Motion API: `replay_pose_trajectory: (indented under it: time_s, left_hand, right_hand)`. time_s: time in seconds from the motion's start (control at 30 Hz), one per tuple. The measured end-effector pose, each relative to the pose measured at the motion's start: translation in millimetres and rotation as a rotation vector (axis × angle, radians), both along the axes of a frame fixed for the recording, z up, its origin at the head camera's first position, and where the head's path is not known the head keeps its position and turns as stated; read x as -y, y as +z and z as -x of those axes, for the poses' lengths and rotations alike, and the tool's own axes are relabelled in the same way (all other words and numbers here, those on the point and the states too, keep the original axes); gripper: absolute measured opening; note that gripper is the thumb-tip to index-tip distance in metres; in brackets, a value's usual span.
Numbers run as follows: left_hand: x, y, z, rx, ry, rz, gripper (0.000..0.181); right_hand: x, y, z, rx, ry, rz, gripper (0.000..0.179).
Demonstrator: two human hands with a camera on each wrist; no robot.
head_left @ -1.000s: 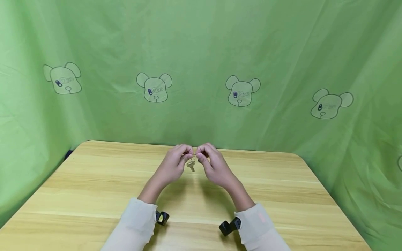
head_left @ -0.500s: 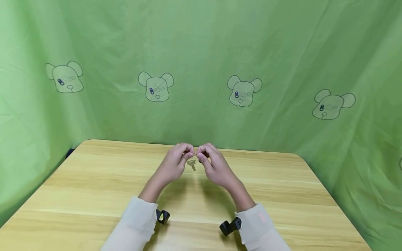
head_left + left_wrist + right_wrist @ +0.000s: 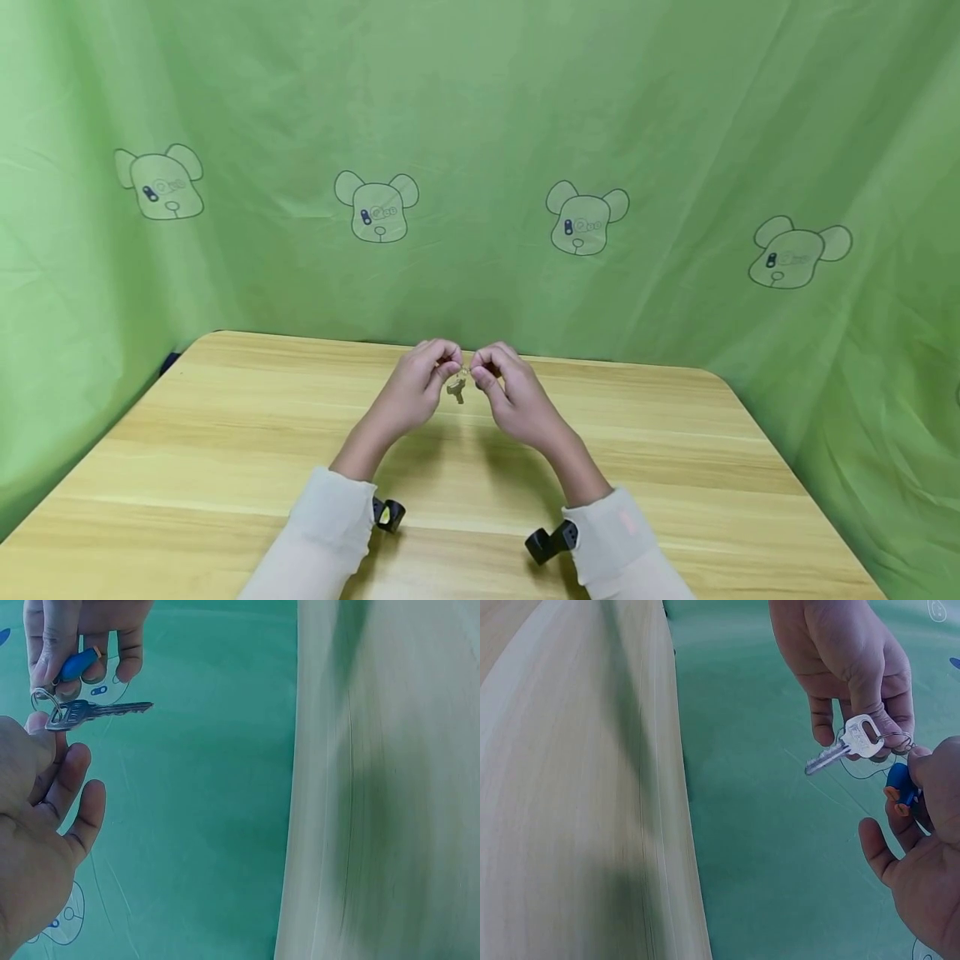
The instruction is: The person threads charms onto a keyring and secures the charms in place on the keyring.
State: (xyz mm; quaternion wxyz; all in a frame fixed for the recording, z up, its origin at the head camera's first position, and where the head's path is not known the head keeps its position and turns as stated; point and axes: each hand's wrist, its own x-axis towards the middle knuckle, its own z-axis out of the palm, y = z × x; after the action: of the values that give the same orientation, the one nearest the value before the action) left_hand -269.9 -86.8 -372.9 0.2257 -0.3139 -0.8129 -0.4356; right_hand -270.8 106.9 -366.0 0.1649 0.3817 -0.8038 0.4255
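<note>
"Where is there room to slip through?"

"From the near side, between the forearms (image 3: 358,454): the tabletop (image 3: 465,487) runs up beneath the key (image 3: 457,390). Mind the left wrist camera (image 3: 389,516) and right wrist camera (image 3: 540,546), though; both jut inward and narrow that way in."

"And straight between the hands?"

"Tight. The left hand (image 3: 418,387) and right hand (image 3: 513,396) nearly meet, with the ring (image 3: 897,734) and key filling the gap, and the blue fob (image 3: 898,778) just beside them."

"Over the top?"

"There's space above both hands, but the green curtain (image 3: 480,108) walls off the far edge."

"Round the sides?"

"Wide passage outside either forearm."
</note>
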Motion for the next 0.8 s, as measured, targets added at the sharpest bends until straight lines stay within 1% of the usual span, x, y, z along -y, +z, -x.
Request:
replay_pose_trajectory:
  time_s: [0.2,0.37,0.53,0.8]
  left_hand:
    - [-1.4,-1.1,0.7,-0.003,-0.018,0.005,0.005]
    - [-1.8,-1.0,0.6,-0.009,-0.021,0.010,0.007]
    - [-1.5,-3.0,3.0,-0.021,-0.029,0.016,0.006]
    - [-0.7,-4.1,4.4,-0.005,-0.035,0.013,0.006]
  right_hand:
    - [-0.2,-0.8,0.0,0.015,-0.010,0.011,0.008]
    - [0.4,-1.0,0.4,0.003,-0.009,0.014,0.011]
    - [1.4,-1.6,1.4,-0.006,-0.003,0.021,0.008]
    - [2.1,-1.3,0.6,-0.004,0.005,0.016,0.007]
